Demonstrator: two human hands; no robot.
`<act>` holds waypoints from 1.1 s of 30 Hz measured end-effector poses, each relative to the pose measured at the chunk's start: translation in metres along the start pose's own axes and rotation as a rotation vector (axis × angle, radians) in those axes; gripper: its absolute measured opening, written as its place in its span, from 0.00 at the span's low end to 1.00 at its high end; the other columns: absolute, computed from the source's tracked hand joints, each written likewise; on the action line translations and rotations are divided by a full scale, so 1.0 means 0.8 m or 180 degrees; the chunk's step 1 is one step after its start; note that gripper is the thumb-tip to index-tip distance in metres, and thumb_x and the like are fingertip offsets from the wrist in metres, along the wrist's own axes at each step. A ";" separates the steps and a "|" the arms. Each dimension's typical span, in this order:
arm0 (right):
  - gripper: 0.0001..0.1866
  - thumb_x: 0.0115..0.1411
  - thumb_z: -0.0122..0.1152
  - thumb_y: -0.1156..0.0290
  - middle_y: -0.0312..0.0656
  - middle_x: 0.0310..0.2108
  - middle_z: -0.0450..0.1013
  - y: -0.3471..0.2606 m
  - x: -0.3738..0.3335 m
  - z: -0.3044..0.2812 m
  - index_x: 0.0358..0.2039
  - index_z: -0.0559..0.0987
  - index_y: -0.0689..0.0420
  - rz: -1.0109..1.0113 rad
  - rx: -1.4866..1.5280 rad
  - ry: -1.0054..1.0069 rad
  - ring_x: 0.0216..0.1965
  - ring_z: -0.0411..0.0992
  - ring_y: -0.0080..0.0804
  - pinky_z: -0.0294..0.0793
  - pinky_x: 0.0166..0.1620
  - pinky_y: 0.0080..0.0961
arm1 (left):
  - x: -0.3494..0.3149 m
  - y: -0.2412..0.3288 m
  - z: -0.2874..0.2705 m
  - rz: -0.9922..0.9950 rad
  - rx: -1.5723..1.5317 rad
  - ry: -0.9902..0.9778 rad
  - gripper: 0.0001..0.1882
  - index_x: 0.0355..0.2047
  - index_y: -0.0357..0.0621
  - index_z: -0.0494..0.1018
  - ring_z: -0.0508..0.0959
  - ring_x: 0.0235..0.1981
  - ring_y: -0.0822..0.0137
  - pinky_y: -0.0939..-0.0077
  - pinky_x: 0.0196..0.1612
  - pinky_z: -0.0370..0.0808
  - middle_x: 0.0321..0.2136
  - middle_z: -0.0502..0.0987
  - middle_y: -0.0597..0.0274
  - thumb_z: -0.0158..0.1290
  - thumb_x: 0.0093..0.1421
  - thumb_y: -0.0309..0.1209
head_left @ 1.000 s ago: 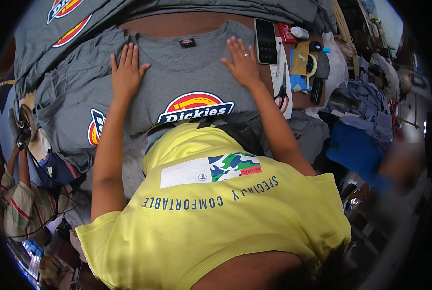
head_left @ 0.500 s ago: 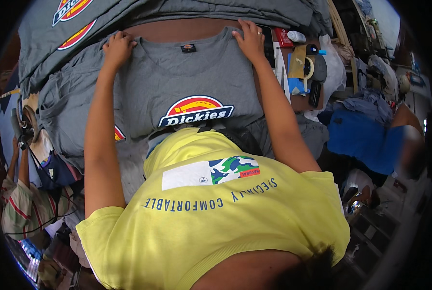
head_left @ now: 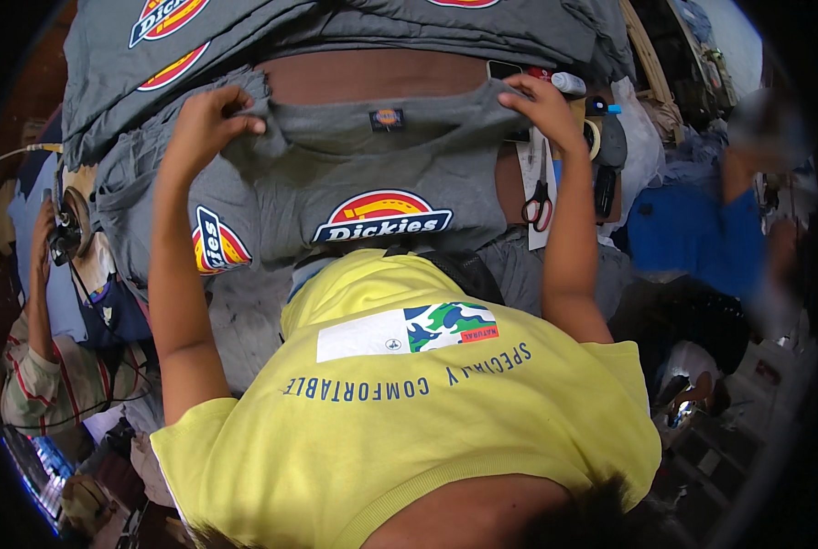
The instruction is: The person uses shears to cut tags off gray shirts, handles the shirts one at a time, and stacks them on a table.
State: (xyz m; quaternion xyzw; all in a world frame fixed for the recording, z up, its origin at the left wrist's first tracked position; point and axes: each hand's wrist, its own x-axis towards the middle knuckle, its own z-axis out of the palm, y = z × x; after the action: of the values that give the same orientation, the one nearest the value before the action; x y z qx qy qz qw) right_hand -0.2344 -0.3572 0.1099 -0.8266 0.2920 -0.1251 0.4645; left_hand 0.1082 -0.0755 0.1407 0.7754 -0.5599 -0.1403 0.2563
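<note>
A grey T-shirt [head_left: 409, 169] with a red, yellow and navy chest print lies in front of me, its neckline toward the far side. My left hand [head_left: 212, 128] pinches its left shoulder between thumb and fingers. At the other shoulder, my right hand [head_left: 548, 108] grips the cloth, thumb toward the neck. The upper edge is raised off the brown table [head_left: 354, 78], and a dark neck label [head_left: 387, 120] shows inside the collar. Its printed lower part rests close to my body.
More grey printed shirts [head_left: 363, 32] are heaped at the back and left. Right of the shirt are scissors [head_left: 538, 209] on white paper, a tape roll [head_left: 594, 139] and a white bottle [head_left: 568, 83]. A co-worker's arm [head_left: 39, 284] is at left; a person in blue [head_left: 693, 233] at right.
Both hands have gone from lying on the shirt's shoulders to gripping them. The neckline has lifted and come nearer me. The scissors have come into sight beside my right forearm.
</note>
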 end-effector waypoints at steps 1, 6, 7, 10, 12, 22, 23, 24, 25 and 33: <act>0.14 0.51 0.60 0.64 0.34 0.28 0.72 -0.019 -0.021 -0.014 0.33 0.76 0.62 0.0009 -0.0270 -0.0067 0.34 0.67 0.20 0.63 0.40 0.16 | -0.018 0.021 -0.017 0.0099 -0.0026 0.0031 0.17 0.25 0.34 0.70 0.70 0.21 0.67 0.76 0.27 0.67 0.19 0.71 0.57 0.62 0.40 0.32; 0.14 0.49 0.64 0.64 0.35 0.25 0.69 -0.112 -0.150 -0.061 0.27 0.76 0.63 -0.0503 0.0381 -0.0206 0.28 0.65 0.20 0.63 0.34 0.16 | -0.090 0.080 -0.085 0.1309 -0.1458 -0.0521 0.13 0.21 0.34 0.69 0.72 0.19 0.69 0.80 0.24 0.66 0.16 0.69 0.59 0.60 0.42 0.29; 0.12 0.49 0.64 0.66 0.35 0.25 0.69 -0.116 -0.170 -0.060 0.26 0.76 0.64 -0.0590 0.0767 -0.0205 0.28 0.65 0.20 0.63 0.33 0.17 | -0.100 0.082 -0.087 0.1463 -0.2149 -0.0823 0.12 0.20 0.34 0.68 0.72 0.20 0.69 0.79 0.25 0.66 0.17 0.69 0.60 0.59 0.44 0.29; 0.09 0.49 0.64 0.71 0.35 0.24 0.69 -0.113 -0.179 -0.038 0.25 0.76 0.64 0.0189 0.0283 0.0115 0.28 0.65 0.19 0.64 0.31 0.17 | -0.120 0.101 -0.055 0.0594 -0.0272 -0.0014 0.09 0.21 0.33 0.68 0.71 0.21 0.69 0.81 0.26 0.66 0.18 0.70 0.60 0.55 0.50 0.27; 0.07 0.49 0.62 0.74 0.34 0.24 0.68 -0.104 -0.192 -0.032 0.25 0.75 0.64 0.0518 0.0008 0.0330 0.28 0.64 0.18 0.63 0.31 0.16 | -0.137 0.106 -0.054 0.0443 -0.0398 0.0305 0.08 0.22 0.33 0.68 0.70 0.21 0.69 0.81 0.27 0.65 0.19 0.69 0.59 0.52 0.52 0.26; 0.11 0.44 0.66 0.71 0.36 0.22 0.67 -0.108 -0.217 -0.035 0.23 0.75 0.65 -0.0353 0.0733 0.0865 0.26 0.62 0.21 0.58 0.30 0.15 | -0.172 0.116 -0.035 -0.0086 -0.0215 0.1506 0.06 0.30 0.36 0.68 0.70 0.23 0.69 0.82 0.31 0.66 0.24 0.71 0.58 0.46 0.60 0.27; 0.12 0.44 0.67 0.70 0.36 0.22 0.67 -0.113 -0.216 -0.034 0.24 0.75 0.65 0.0073 0.0554 0.1021 0.26 0.62 0.22 0.58 0.30 0.16 | -0.176 0.118 -0.037 0.0216 -0.0185 0.1473 0.07 0.30 0.35 0.69 0.70 0.23 0.70 0.82 0.31 0.66 0.24 0.71 0.58 0.47 0.60 0.28; 0.17 0.46 0.67 0.63 0.36 0.22 0.66 -0.112 -0.225 -0.041 0.23 0.75 0.65 -0.0184 0.0602 0.0797 0.26 0.63 0.22 0.57 0.30 0.15 | -0.185 0.122 -0.042 0.0488 -0.0162 0.1444 0.08 0.29 0.35 0.69 0.70 0.23 0.71 0.82 0.31 0.66 0.23 0.72 0.58 0.47 0.59 0.29; 0.18 0.46 0.67 0.61 0.35 0.22 0.66 -0.109 -0.225 -0.048 0.24 0.75 0.65 -0.0499 0.0765 0.0641 0.26 0.62 0.22 0.57 0.29 0.15 | -0.192 0.125 -0.047 0.0761 -0.0141 0.1409 0.08 0.29 0.35 0.69 0.70 0.23 0.72 0.82 0.30 0.67 0.23 0.72 0.59 0.48 0.59 0.30; 0.13 0.47 0.66 0.66 0.31 0.24 0.70 -0.075 -0.114 -0.033 0.28 0.77 0.63 -0.0113 0.0452 0.0526 0.29 0.66 0.18 0.63 0.35 0.15 | -0.090 0.047 -0.024 0.0295 -0.0695 0.1116 0.09 0.31 0.34 0.71 0.69 0.26 0.78 0.86 0.32 0.66 0.23 0.72 0.64 0.49 0.59 0.29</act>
State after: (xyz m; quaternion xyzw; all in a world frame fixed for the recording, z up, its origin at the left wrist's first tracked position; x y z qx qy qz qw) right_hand -0.2977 -0.2967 0.1806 -0.7835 0.3050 -0.2215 0.4939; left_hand 0.0642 -0.0121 0.1725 0.7289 -0.5233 -0.0511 0.4385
